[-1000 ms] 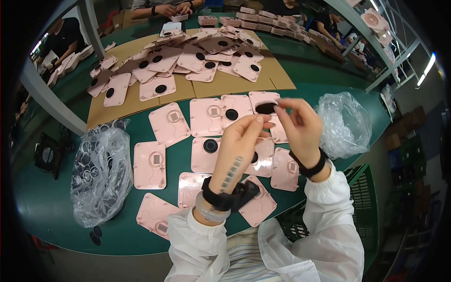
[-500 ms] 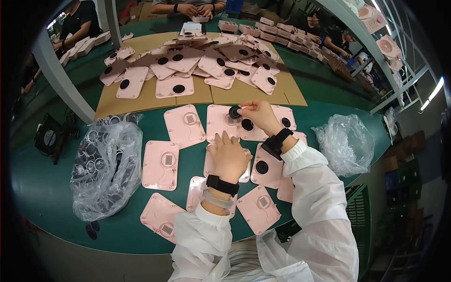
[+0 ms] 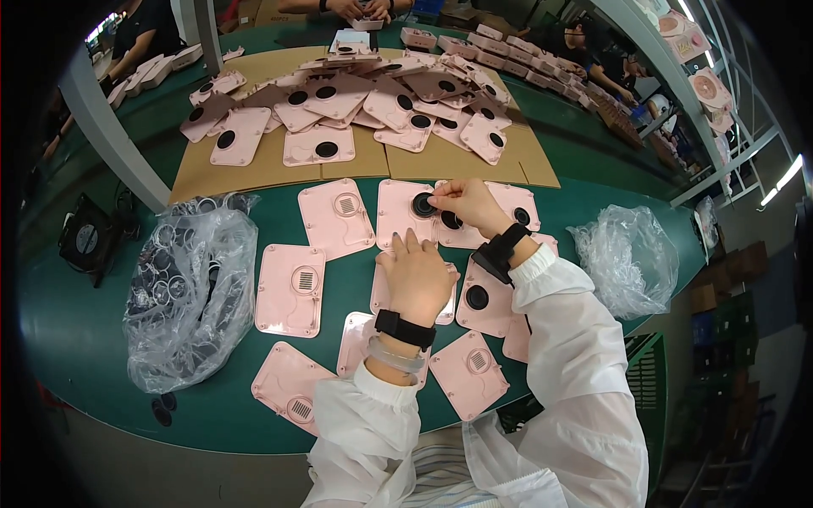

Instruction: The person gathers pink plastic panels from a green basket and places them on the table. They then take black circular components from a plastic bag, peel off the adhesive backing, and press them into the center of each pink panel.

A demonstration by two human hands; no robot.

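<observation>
My right hand pinches the rim of a round black speaker. The speaker sits over the slotted grille of a pink plastic panel in the far row, and I cannot tell whether it is fully seated. My left hand lies palm down with fingers stretched out, fingertips at the near edge of that panel. Beneath this hand is another pink panel, mostly hidden. Right of it lies a panel with a black speaker fitted. At the left a panel shows its bare grille.
A clear bag of speakers lies on the left of the green table. A crumpled clear bag is at the right. Beyond, panels with speakers are heaped on cardboard. Grey posts stand left; other people work behind.
My right hand has lowered the speaker from above the panel onto its grille area. My left hand stays at the panel's near edge. The whole view has shifted slightly.
</observation>
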